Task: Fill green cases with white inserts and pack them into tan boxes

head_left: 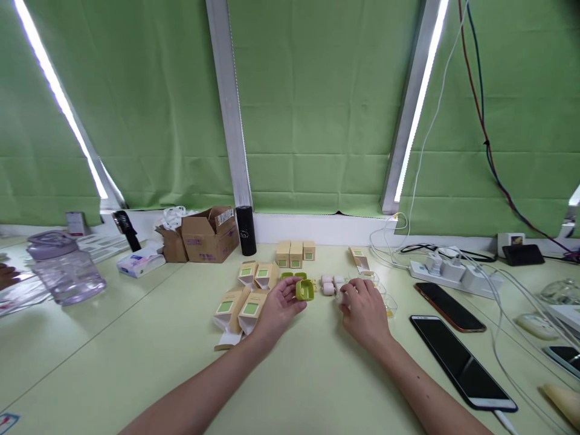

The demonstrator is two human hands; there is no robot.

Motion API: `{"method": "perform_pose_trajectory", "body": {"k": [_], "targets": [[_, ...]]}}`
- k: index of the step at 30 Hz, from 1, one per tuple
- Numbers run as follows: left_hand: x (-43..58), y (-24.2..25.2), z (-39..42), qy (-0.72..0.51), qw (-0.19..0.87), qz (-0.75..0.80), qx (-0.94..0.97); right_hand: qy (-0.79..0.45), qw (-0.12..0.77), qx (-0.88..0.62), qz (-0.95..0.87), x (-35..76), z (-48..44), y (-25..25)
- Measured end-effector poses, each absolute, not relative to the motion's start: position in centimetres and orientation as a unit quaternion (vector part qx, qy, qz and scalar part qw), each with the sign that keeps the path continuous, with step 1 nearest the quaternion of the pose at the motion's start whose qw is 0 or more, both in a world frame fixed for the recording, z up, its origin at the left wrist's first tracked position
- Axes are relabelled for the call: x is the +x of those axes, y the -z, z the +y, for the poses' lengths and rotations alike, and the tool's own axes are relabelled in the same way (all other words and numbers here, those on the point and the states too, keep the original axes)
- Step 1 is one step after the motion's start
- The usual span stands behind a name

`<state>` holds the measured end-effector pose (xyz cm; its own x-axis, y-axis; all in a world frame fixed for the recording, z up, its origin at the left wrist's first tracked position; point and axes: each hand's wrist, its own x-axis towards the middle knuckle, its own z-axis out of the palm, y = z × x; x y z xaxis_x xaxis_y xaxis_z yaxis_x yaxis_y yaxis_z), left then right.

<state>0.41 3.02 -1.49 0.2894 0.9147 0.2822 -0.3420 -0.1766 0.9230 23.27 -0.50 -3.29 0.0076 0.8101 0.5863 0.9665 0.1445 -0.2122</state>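
Item: green case [305, 290], mid tabletop [136, 338], at the fingertips of the left hand [278, 309]; that grip is closed on it between thumb and fingers. Just right of it: right hand [365, 311], palm down, fingers curled beside the pink cases [328, 285]; cannot tell whether its grip holds anything. Left: boxes [240, 308]. Right: phones [462, 362].

Purple print on the cardboard box [209, 237] is too small to read; no other lettering legible.
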Motion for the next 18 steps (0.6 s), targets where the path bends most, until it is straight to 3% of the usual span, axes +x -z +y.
{"method": "perform_pose_trajectory", "body": {"k": [5, 8, 12, 18], "targets": [[0.4, 1.5, 3.1, -0.537, 0.582, 0.258, 0.554, -0.116, 0.538, -0.556, -0.624, 22.6, -0.4, 3.2], [0.4, 1.4, 3.0, -0.538, 0.579, 0.257, 0.556, -0.311, 0.616, -0.481, -0.541, 21.8, -0.5, 3.0], [0.4, 1.4, 2.9, -0.533, 0.578, 0.263, 0.559, -0.483, 0.646, -0.401, -0.434, 20.8, -1.1, 2.7], [0.3, 1.7, 2.8, -0.519, 0.582, 0.260, 0.569, -0.552, 0.645, -0.364, -0.384, 20.1, -2.0, 1.8]]}}
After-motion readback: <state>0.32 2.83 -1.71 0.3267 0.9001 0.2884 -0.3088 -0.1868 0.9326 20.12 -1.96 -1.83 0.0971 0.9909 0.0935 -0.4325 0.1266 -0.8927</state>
